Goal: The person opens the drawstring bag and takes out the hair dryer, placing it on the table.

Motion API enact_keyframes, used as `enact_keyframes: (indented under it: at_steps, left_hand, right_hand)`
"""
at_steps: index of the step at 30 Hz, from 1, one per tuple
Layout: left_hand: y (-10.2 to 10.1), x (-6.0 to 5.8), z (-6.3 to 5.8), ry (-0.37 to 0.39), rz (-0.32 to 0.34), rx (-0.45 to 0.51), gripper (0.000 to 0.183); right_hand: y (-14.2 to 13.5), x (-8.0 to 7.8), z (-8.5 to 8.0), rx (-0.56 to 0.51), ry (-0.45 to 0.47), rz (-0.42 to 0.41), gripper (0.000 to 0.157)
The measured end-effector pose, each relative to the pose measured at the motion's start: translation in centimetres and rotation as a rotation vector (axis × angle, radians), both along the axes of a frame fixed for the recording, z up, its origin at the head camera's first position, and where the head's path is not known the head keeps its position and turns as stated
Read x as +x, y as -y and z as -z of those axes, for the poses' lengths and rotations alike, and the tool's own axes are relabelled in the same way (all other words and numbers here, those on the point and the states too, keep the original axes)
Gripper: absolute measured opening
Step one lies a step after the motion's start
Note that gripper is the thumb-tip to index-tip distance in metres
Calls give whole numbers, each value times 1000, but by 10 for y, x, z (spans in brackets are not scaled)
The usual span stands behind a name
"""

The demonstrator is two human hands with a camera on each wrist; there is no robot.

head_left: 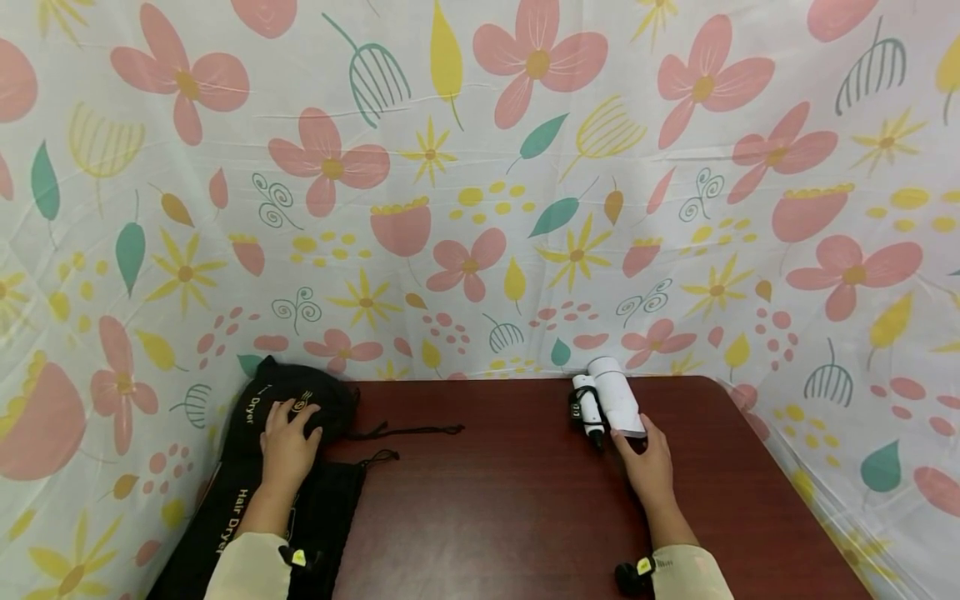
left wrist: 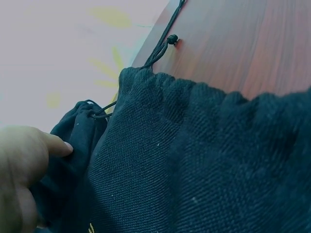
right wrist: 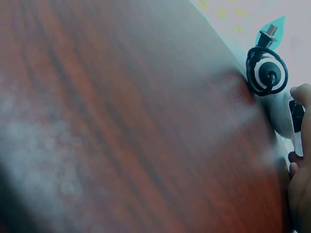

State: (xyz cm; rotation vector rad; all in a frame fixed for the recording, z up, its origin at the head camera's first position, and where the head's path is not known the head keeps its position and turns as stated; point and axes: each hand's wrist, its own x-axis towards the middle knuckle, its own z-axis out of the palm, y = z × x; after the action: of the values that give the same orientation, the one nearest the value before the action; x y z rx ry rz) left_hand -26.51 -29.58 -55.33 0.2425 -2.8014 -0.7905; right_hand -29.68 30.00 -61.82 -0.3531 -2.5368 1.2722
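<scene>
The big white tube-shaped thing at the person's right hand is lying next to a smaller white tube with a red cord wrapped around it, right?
Almost: the thin looped cord is black, not red; the right wrist view shows it. The big white tube-shaped thing at the person's right hand does lie next to a smaller white tube with the cord wrapped around it.

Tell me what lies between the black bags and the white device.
In the head view, black drawstrings trail from the bags onto the tabletop; beyond their ends, it is bare up to the white device.
</scene>
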Motion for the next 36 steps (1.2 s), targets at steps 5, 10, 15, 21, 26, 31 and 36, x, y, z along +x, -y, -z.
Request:
enact_keyframes:
  at_steps: [5, 10, 15, 21, 26, 31, 36]
  left_hand:
    - [-3, -2, 2, -16, -2, -5, 41]
    - [-8, -2, 2, -8, 1, -12, 41]
    - [-13, -2, 1, 2, 7, -14, 42]
    - [-16, -5, 4, -15, 9, -12, 41]
    - [-19, -5, 6, -11, 16, -15, 42]
    - [-22, -4, 5, -15, 15, -14, 42]
    - [-26, -3, 6, -22, 12, -21, 42]
  right_hand:
    - [0, 0, 1, 7, -4, 1, 81]
    - [0, -1, 1, 11, -7, 3, 80]
    - [0, -1, 1, 14, -8, 5, 80]
    - [0, 0, 0, 13, -1, 3, 80]
    - [1, 0, -1, 8, 0, 7, 80]
    - [1, 0, -1, 5, -3, 11, 80]
    - [1, 1, 0, 9, 2, 10, 80]
